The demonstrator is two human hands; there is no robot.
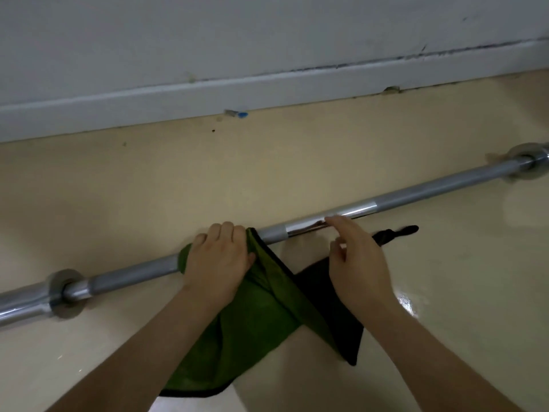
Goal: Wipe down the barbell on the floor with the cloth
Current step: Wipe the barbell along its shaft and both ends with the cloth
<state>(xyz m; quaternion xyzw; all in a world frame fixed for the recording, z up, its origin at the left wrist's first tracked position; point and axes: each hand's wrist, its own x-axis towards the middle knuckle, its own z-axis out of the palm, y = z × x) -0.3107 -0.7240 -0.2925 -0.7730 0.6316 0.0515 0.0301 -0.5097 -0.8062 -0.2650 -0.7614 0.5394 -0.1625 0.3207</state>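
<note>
The pale floor [267, 162] fills most of the view, with a grey wall and skirting board [267, 90] running across the twelve o'clock side. The barbell [430, 191] lies on the floor parallel to that wall, stretching from a collar at eight o'clock to another at three o'clock, so its whole shaft is within reach for wiping.

The green cloth [255, 322] is draped over the bar near the centre and trails down toward six o'clock, its dark underside showing where it folds — likely left long so there is slack to slide along the shaft.

The left hand [218, 257] presses down on the cloth with its fingers clenched around cloth and bar together, which gives the rubbing pressure. The right hand [356, 260] is just beside it toward three o'clock, fingers released and fingertips resting on the polished section — apparently steadying the bar against rolling.
</note>
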